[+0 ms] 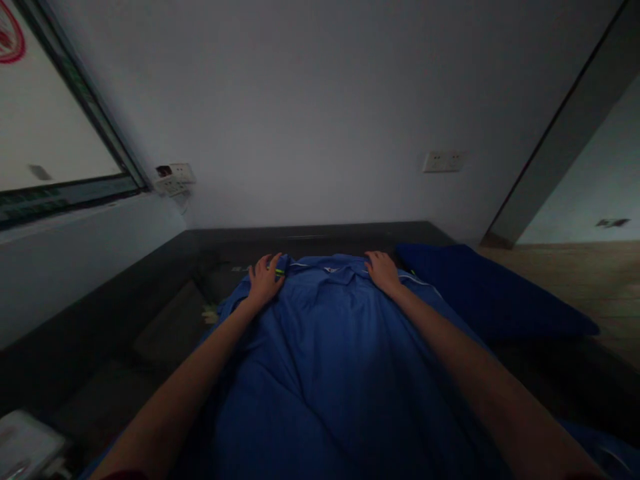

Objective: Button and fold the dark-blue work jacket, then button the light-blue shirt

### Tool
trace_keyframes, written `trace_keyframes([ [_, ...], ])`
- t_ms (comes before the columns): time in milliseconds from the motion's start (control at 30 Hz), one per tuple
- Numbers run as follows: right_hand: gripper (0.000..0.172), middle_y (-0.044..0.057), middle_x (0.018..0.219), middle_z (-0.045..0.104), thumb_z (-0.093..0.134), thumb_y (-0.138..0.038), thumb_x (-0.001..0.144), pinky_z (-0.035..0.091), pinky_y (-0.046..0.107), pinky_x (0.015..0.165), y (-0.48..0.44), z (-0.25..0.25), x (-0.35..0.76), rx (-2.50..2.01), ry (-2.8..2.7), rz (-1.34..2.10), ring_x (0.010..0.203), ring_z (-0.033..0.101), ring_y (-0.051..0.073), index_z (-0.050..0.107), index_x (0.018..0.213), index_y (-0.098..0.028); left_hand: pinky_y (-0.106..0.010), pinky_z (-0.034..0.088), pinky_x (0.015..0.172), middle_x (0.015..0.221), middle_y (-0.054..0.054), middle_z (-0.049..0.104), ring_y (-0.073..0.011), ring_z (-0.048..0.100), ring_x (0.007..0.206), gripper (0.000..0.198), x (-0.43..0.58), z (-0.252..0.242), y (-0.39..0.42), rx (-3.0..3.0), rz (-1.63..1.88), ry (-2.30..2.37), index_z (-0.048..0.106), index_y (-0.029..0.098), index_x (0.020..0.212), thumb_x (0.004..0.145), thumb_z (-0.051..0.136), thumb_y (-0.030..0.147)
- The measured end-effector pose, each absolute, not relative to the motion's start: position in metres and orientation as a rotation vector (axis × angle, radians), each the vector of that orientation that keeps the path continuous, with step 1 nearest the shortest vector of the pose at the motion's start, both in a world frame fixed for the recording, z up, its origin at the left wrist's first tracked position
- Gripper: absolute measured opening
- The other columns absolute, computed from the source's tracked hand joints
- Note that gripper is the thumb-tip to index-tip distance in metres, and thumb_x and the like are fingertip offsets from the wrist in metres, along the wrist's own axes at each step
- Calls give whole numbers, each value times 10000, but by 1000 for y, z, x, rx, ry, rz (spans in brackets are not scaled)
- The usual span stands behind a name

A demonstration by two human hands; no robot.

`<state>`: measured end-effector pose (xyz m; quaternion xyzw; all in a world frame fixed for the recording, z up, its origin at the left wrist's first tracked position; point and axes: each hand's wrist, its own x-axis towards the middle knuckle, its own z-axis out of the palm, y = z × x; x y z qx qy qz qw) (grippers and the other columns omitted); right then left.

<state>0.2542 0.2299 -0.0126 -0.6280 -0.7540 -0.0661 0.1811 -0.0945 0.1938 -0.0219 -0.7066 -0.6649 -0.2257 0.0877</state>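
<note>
A blue garment [325,333] with white piping and a collar at its far end lies spread over a dark surface in front of me. My left hand [264,279] rests on its far left part, fingers spread, beside a small yellow-green strip. On the far right part lies my right hand [383,270], its fingers apart and lightly bent on the cloth. Both forearms reach over the garment, and its near end runs out of view at the bottom.
Darker blue folded cloth [480,290] lies to the right. A white object [25,443] sits at the lower left. Behind stands a wall with sockets [444,161]; a power strip [171,183] hangs near the window. Wooden floor [600,273] shows at right.
</note>
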Motion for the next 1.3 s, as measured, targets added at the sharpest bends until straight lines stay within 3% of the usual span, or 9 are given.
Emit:
trace_keyframes([
  [133,417,136,1347,507,422,-294,935,304,439,1049,212,-29,236,-1680,-2304,-149,1249,426,272,491,1324,-162,-547,106,1136,1449,-122,388,-283,271,1380,387,-79,-36,180,-2283,-482,-1731,534,237,1259,881,472,295],
  [400,537,102,1509,313,336,-529,944,219,614,1056,202,-54,230,-1758,-2449,43,1368,257,362,385,1420,-286,-514,184,1127,1478,-63,387,-250,321,1372,479,-91,-66,160,-2577,-247,-1736,392,312,1404,945,341,438],
  [567,503,62,1515,310,279,-519,963,213,587,1072,212,-58,243,-1660,-2507,68,1392,223,317,367,1422,-334,-509,197,1128,1465,-58,406,-240,340,1362,486,-113,-62,151,-2620,-301,-1748,412,302,1392,932,354,449],
  [700,508,57,1522,295,289,-528,958,207,576,1080,219,-62,247,-1634,-2544,65,1398,208,309,367,1421,-333,-428,262,1125,1371,-92,508,-213,445,1281,428,-113,-46,136,-2642,-525,-1729,552,205,1259,931,333,370],
  [833,515,66,1524,287,308,-521,956,201,598,1075,218,-59,244,-1640,-2552,52,1396,204,324,372,1421,-310,-412,288,1115,1246,-80,594,-208,516,1191,382,-119,-16,109,-2623,-652,-1746,591,208,1168,919,346,363],
  [967,464,103,1511,306,414,-370,947,196,636,1059,207,-44,224,-1636,-2497,-69,1394,194,341,420,1395,-249,-384,391,1043,1257,-82,585,-232,542,1159,435,-152,14,61,-2524,-603,-2023,572,211,1197,879,401,453],
  [1067,427,115,1485,350,443,-261,924,222,574,1081,194,-35,197,-1505,-2509,-83,1383,233,312,477,1347,-215,-418,421,1009,1196,-92,620,-264,574,1108,471,-172,21,15,-2316,-552,-2255,585,219,1174,839,439,517],
  [1167,400,109,1460,389,452,-289,920,259,528,1079,183,-35,171,-1413,-2549,-35,1361,275,306,513,1308,-216,-430,437,995,1172,-82,635,-262,592,1081,414,-160,16,-26,-2246,-622,-2318,603,242,1136,855,430,493],
  [1300,418,113,1450,403,415,-371,938,255,562,1061,189,-42,159,-1560,-2453,-28,1335,308,323,494,1323,-228,-385,435,1023,1256,-57,591,-222,550,1159,348,-101,4,-48,-2632,-637,-2046,581,273,1193,888,443,368],
])
